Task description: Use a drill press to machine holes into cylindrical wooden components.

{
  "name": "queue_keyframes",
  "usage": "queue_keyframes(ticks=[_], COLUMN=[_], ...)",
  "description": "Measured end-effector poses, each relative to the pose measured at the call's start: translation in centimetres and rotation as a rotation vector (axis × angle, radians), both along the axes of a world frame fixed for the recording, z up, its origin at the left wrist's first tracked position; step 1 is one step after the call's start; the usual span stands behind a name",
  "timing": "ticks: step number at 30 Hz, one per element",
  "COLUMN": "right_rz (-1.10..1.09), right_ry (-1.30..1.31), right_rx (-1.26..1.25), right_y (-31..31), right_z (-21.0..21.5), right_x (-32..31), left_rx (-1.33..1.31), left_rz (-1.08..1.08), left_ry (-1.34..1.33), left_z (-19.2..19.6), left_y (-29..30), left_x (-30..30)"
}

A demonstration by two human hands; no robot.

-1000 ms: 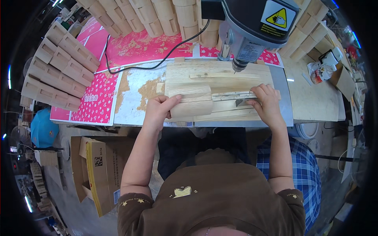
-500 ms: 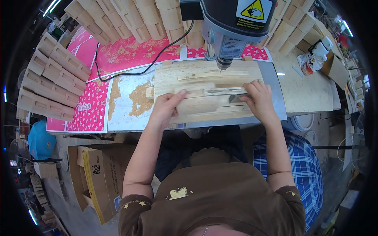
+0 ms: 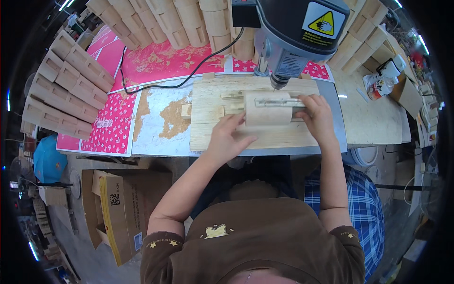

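A pale wooden block (image 3: 268, 116), slightly blurred, lies on a wooden board under the drill press (image 3: 280, 83). Along its upper face runs a narrow metallic-looking strip (image 3: 276, 102). At the block's right end, my right hand (image 3: 318, 116) is closed with thumb and fingers around the strip's end. My left hand (image 3: 230, 140) is at the block's left end, fingertips against or close to it. Its thumb is spread away, and nothing is gripped in it. The drill's tip hangs just behind the block.
Rows of slotted wooden blocks (image 3: 64, 87) stand at the left and back. A black cable (image 3: 179, 85) crosses the sawdust-strewn pink sheet (image 3: 156, 66). White bottles (image 3: 382, 87) stand on the right table. Below left is an open cardboard box (image 3: 132, 208); a blue plaid cloth (image 3: 364, 203) covers something at right.
The wooden block has shifted right, so the strip now lies along it. My left hand has loosened, its thumb swinging away from the block. The whole view has shifted slightly.
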State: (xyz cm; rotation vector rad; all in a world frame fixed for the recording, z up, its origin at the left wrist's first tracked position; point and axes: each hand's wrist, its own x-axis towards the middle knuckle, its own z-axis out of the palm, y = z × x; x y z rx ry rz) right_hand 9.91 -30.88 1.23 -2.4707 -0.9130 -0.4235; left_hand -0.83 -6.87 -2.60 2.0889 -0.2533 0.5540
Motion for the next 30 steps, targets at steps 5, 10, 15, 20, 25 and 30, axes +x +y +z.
queue_keyframes(ticks=[5, 10, 15, 20, 25, 30], right_rz=[-0.074, -0.035, -0.056, -0.097, -0.048, 0.140], right_ry=[0.016, -0.060, -0.072, 0.009, 0.111, -0.004], right_rx=[-0.035, 0.020, 0.051, 0.057, 0.289, 0.854], right_y=[0.8, 2.4, 2.4, 2.7, 2.0, 0.8], right_z=[-0.1, -1.3, -1.2, -1.1, 1.1, 12.9], right_x=[1.9, 1.5, 1.4, 1.3, 1.4, 5.8], left_rx=[0.267, 0.229, -0.050, 0.064, 0.236, 0.269], left_rz=[0.124, 0.232, 0.226, 0.201, 0.178, 0.176], left_ry=[-0.114, 0.044, 0.013, 0.044, 0.048, 0.069], left_z=[-2.4, -2.6, -3.1, -3.2, -4.0, -3.8], left_y=[0.1, 1.4, 0.6, 1.4, 2.3, 2.0], left_x=[2.1, 2.7, 2.6, 3.0, 3.3, 3.3])
